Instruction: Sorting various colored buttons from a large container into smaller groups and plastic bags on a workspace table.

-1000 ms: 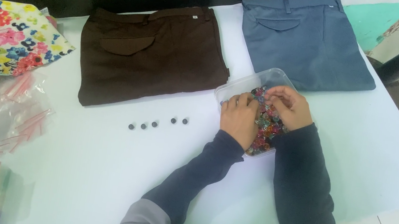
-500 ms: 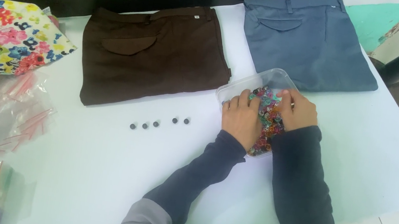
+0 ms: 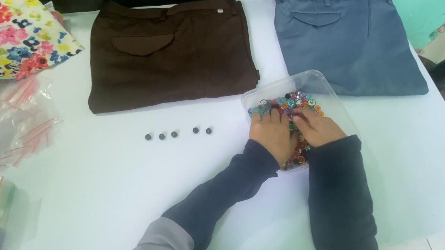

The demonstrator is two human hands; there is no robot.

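- Two hands, left hand and right hand, lie palm-down in a clear plastic tray of mixed coloured buttons; whether the fingers pinch any cannot be told
- Tray sits on the white table below blue trousers
- Buttons look small, hard, light and slippery, best pinched by their rims

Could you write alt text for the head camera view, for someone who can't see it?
Both hands, the left hand and the right hand, dig in a clear tray of coloured buttons on a white table. Five dark buttons lie in a row below brown trousers; blue trousers lie beside.
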